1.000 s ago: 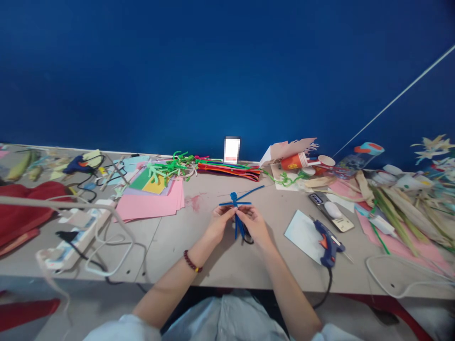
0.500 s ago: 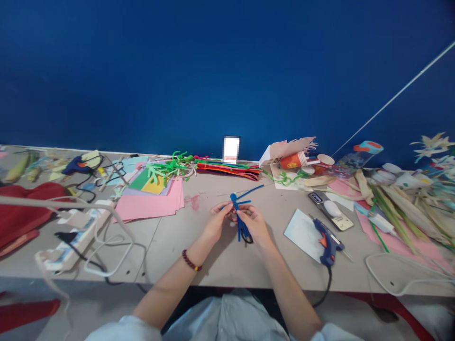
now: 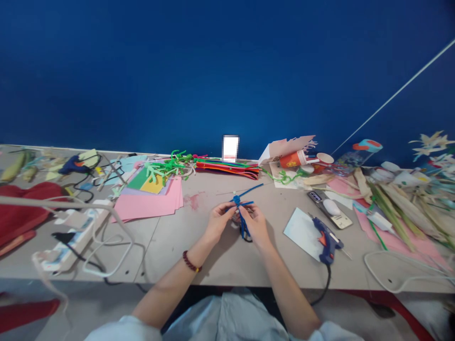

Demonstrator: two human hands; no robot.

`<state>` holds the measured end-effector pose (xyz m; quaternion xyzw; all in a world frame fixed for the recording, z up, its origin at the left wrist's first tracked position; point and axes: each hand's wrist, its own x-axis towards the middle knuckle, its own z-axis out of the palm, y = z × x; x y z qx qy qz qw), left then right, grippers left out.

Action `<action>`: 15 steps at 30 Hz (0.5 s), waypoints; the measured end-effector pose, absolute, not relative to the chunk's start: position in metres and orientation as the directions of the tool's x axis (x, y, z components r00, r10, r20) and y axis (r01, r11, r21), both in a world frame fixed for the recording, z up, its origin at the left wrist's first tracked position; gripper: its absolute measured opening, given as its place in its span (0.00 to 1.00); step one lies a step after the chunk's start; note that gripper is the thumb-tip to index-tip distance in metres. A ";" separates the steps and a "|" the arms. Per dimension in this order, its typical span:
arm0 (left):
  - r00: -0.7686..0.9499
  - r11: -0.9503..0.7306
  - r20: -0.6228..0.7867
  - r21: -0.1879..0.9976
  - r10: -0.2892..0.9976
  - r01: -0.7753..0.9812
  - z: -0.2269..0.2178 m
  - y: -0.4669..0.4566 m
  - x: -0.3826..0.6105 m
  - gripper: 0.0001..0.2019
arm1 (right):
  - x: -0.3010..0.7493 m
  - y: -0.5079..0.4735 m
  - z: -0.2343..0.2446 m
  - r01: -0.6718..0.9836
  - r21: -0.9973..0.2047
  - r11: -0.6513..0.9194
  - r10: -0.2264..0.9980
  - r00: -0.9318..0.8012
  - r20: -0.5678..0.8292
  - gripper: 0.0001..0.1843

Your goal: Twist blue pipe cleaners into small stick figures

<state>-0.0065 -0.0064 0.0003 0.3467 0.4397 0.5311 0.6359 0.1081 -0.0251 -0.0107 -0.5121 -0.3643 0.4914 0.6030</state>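
The left hand (image 3: 221, 222) and right hand (image 3: 256, 227) pinch a twisted figure of fuzzy blue pipe cleaner (image 3: 243, 226) above the matte desk (image 3: 177, 251), its thin arms jutting out. Smooth stacked pink paper (image 3: 149, 206) lies to the left, a plastic glue gun (image 3: 327, 242) to the right.

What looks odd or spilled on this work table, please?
A reddish stain marks the beige tabletop, right beside the pink paper sheets. An orange paper cup also lies tipped on its side, near the blue wall.
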 end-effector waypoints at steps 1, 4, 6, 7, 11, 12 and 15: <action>0.050 0.196 -0.192 0.905 0.980 -0.378 0.001 -0.007 -0.006 0.11 | 0.108 -0.026 -0.010 -0.218 -0.976 -0.001 0.967 0.250 -0.056 0.18; 0.043 0.185 -0.183 0.904 0.982 -0.385 0.003 -0.008 -0.006 0.10 | 0.107 -0.027 -0.008 -0.236 -0.972 0.018 0.971 0.237 -0.039 0.18; 0.048 0.176 -0.170 0.914 0.984 -0.366 0.004 -0.008 -0.006 0.09 | 0.107 -0.027 -0.007 -0.247 -0.969 0.024 0.974 0.225 -0.033 0.17; 0.057 0.174 -0.165 0.918 0.985 -0.355 0.003 -0.008 -0.007 0.09 | 0.107 -0.028 -0.007 -0.254 -0.967 0.020 0.974 0.221 -0.037 0.16; 0.097 0.179 -0.155 0.922 0.983 -0.343 -0.001 -0.009 -0.007 0.10 | 0.108 -0.027 -0.008 -0.308 -0.951 -0.022 0.969 0.228 -0.096 0.17; 0.102 0.178 -0.152 0.924 0.983 -0.340 -0.001 -0.009 -0.007 0.10 | 0.107 -0.027 -0.008 -0.320 -0.947 -0.032 0.966 0.234 -0.112 0.18; 0.102 0.162 -0.136 0.934 0.985 -0.317 -0.003 -0.009 -0.006 0.10 | 0.107 -0.026 -0.009 -0.333 -0.941 -0.054 0.962 0.236 -0.139 0.18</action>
